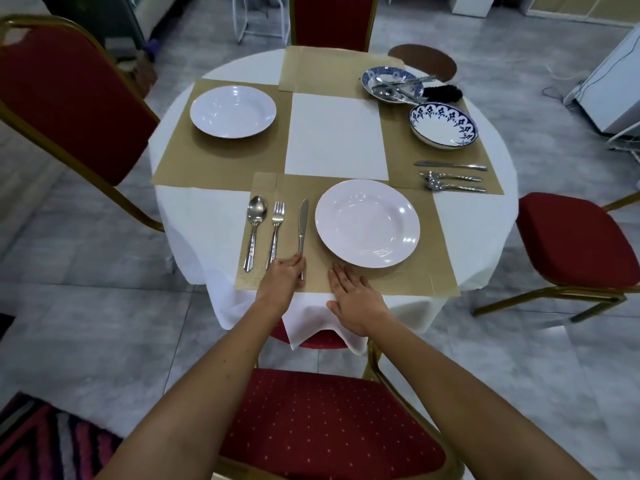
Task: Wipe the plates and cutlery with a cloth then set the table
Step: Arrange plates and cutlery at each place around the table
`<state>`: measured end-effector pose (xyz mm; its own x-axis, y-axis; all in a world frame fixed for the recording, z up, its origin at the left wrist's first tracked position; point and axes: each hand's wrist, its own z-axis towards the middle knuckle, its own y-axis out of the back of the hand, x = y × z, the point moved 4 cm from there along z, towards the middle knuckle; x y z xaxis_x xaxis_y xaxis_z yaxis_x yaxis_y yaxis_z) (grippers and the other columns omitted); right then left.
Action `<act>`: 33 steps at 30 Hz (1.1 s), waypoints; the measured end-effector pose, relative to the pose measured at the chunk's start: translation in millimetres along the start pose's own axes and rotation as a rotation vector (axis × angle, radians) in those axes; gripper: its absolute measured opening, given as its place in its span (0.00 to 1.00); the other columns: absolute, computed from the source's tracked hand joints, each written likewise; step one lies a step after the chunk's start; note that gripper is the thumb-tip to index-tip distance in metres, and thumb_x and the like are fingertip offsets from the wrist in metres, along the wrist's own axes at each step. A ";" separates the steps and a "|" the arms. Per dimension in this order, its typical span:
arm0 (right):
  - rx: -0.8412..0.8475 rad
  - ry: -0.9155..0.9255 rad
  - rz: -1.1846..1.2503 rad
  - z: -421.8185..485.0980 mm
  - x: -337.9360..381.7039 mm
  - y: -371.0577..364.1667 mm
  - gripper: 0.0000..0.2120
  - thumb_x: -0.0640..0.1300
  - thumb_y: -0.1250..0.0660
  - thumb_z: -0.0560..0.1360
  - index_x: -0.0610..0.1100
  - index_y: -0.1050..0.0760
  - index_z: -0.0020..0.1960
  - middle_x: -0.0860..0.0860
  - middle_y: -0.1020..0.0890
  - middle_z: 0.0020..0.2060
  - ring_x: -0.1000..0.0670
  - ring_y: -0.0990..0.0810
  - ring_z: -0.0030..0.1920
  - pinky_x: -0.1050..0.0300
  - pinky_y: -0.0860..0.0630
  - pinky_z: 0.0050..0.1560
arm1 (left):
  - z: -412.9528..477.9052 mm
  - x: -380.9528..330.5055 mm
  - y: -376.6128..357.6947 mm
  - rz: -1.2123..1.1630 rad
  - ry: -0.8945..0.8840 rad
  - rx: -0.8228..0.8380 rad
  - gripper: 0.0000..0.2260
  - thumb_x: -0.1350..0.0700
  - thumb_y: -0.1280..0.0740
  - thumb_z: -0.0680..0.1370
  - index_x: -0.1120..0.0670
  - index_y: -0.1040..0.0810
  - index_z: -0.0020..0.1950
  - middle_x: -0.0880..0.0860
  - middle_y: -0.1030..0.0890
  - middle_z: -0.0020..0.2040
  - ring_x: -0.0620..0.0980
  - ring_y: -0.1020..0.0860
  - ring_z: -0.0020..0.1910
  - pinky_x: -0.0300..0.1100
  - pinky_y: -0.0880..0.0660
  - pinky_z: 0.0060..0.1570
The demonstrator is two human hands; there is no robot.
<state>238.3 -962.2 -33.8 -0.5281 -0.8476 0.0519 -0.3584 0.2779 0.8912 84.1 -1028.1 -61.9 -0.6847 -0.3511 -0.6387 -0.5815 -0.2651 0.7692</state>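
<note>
On the near tan placemat (pixel 426 271) lie a spoon (pixel 255 223), a fork (pixel 276 230), a knife (pixel 303 223) and a white plate (pixel 367 223). My left hand (pixel 285 277) grips the handle end of the knife between curled fingers. My right hand (pixel 351 296) lies flat on the placemat just below the plate, fingers straight. A second white plate (pixel 232 111) sits on the left placemat. At the right, a blue-patterned bowl (pixel 443 125) stands above a knife (pixel 450 165) and two more pieces of cutlery (pixel 453 181). A blue-patterned dish (pixel 391 84) at the back right holds several pieces of cutlery.
The round table has a white tablecloth (pixel 194 216). Red chairs with gold frames stand at the left (pixel 69 109), far side (pixel 330 20), right (pixel 581 237) and right in front of me (pixel 329 420). A dark cloth (pixel 443 93) lies beside the dish.
</note>
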 end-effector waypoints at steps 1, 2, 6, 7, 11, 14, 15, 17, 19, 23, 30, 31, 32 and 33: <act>-0.001 -0.003 0.001 -0.1 0.3 0.4 0.31 0.54 0.54 0.83 0.42 0.64 0.78 0.47 0.60 0.78 0.47 0.60 0.78 0.47 0.55 0.77 | -0.2 -5.4 3.4 0.048 0.005 -0.009 0.16 0.52 0.37 0.78 0.53 0.25 0.65 0.54 0.24 0.66 0.40 0.25 0.49 0.48 0.27 0.59; 0.000 -0.007 0.002 -0.3 0.8 0.5 0.31 0.54 0.54 0.83 0.42 0.64 0.78 0.47 0.60 0.78 0.47 0.60 0.78 0.47 0.55 0.77 | 0.6 -5.7 4.6 0.097 -0.008 -0.011 0.16 0.52 0.37 0.79 0.54 0.26 0.65 0.54 0.25 0.66 0.40 0.25 0.48 0.46 0.27 0.58; 0.003 -0.017 -0.002 1.0 0.9 -1.9 0.31 0.54 0.55 0.83 0.42 0.64 0.78 0.47 0.61 0.78 0.47 0.60 0.78 0.47 0.55 0.77 | 1.3 -11.2 7.0 0.282 0.006 0.111 0.21 0.60 0.37 0.80 0.55 0.33 0.72 0.51 0.36 0.75 0.51 0.33 0.65 0.34 0.38 0.61; 0.000 -0.014 0.003 1.4 -0.3 -2.1 0.31 0.54 0.55 0.83 0.42 0.64 0.78 0.47 0.60 0.78 0.48 0.60 0.78 0.47 0.55 0.77 | 1.1 -13.1 10.1 0.296 -0.006 0.107 0.22 0.61 0.37 0.80 0.56 0.34 0.74 0.51 0.37 0.76 0.53 0.35 0.68 0.35 0.39 0.63; -0.049 0.004 0.044 -5.7 -3.1 -7.4 0.30 0.54 0.55 0.83 0.43 0.61 0.79 0.48 0.57 0.79 0.48 0.57 0.78 0.49 0.53 0.77 | -4.0 -20.9 14.3 0.235 -0.037 0.093 0.24 0.59 0.36 0.79 0.58 0.36 0.74 0.57 0.38 0.75 0.59 0.33 0.70 0.50 0.33 0.67; -0.132 -0.017 0.090 -21.2 -6.9 -5.7 0.28 0.54 0.58 0.83 0.42 0.57 0.79 0.47 0.53 0.79 0.49 0.54 0.78 0.51 0.51 0.77 | -4.2 -33.5 26.1 0.292 -0.046 0.021 0.21 0.56 0.39 0.81 0.59 0.35 0.73 0.57 0.36 0.74 0.59 0.34 0.70 0.53 0.32 0.66; -0.171 -0.024 0.104 -27.7 -10.6 -0.8 0.29 0.54 0.60 0.82 0.42 0.55 0.79 0.48 0.51 0.79 0.50 0.54 0.78 0.51 0.50 0.77 | -4.0 -39.2 30.8 0.333 -0.065 -0.006 0.20 0.56 0.40 0.81 0.59 0.34 0.73 0.58 0.35 0.74 0.59 0.35 0.71 0.52 0.33 0.67; -0.263 -0.041 0.160 -43.9 -23.2 13.4 0.28 0.53 0.58 0.82 0.41 0.46 0.78 0.47 0.43 0.77 0.49 0.48 0.78 0.51 0.45 0.76 | -3.1 -54.4 38.5 0.415 -0.112 -0.056 0.19 0.58 0.40 0.81 0.61 0.32 0.71 0.60 0.33 0.73 0.61 0.36 0.72 0.54 0.36 0.69; -0.388 -0.014 0.173 -57.8 -39.1 28.4 0.26 0.50 0.53 0.80 0.39 0.32 0.72 0.44 0.28 0.70 0.45 0.32 0.72 0.46 0.30 0.68 | -1.4 -71.9 40.3 0.456 -0.114 -0.103 0.20 0.57 0.41 0.81 0.61 0.33 0.72 0.60 0.34 0.73 0.60 0.37 0.73 0.55 0.41 0.71; -0.382 -0.019 0.091 -74.0 -86.7 48.7 0.28 0.51 0.55 0.78 0.39 0.27 0.67 0.44 0.23 0.65 0.43 0.26 0.67 0.46 0.25 0.62 | 4.7 -121.9 27.0 0.466 -0.073 -0.095 0.23 0.52 0.47 0.82 0.58 0.42 0.76 0.56 0.44 0.77 0.55 0.48 0.77 0.52 0.51 0.73; -0.370 -0.058 -0.036 -100.9 -199.1 94.5 0.26 0.52 0.54 0.84 0.43 0.51 0.79 0.49 0.50 0.79 0.49 0.54 0.78 0.47 0.51 0.76 | 36.0 -233.6 -23.1 0.530 0.027 -0.101 0.25 0.50 0.51 0.83 0.57 0.49 0.78 0.55 0.48 0.78 0.54 0.51 0.77 0.52 0.55 0.74; -0.369 -0.063 -0.045 -105.0 -217.6 100.5 0.26 0.51 0.54 0.84 0.43 0.51 0.79 0.50 0.50 0.79 0.49 0.54 0.78 0.47 0.51 0.76 | 41.0 -251.0 -30.7 0.520 0.041 -0.114 0.25 0.50 0.51 0.83 0.57 0.49 0.78 0.55 0.48 0.78 0.54 0.51 0.77 0.52 0.55 0.74; -0.373 -0.064 -0.044 -107.5 -233.5 105.9 0.26 0.51 0.54 0.84 0.43 0.52 0.79 0.50 0.50 0.79 0.49 0.54 0.78 0.47 0.50 0.76 | 45.3 -265.4 -36.7 0.506 0.058 -0.116 0.25 0.50 0.52 0.83 0.57 0.49 0.78 0.56 0.48 0.78 0.54 0.51 0.77 0.52 0.54 0.74; -0.373 -0.068 -0.038 -110.2 -246.2 110.2 0.26 0.51 0.53 0.84 0.43 0.51 0.79 0.50 0.50 0.79 0.49 0.54 0.78 0.47 0.50 0.76 | 47.8 -276.9 -41.3 0.487 0.079 -0.117 0.24 0.50 0.52 0.83 0.57 0.49 0.78 0.56 0.48 0.78 0.54 0.52 0.77 0.52 0.55 0.74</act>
<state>413.7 -772.7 101.3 -0.5745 -0.8185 -0.0032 -0.0802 0.0524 0.9954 276.7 -877.0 82.1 -0.8263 -0.5245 -0.2054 -0.1469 -0.1514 0.9775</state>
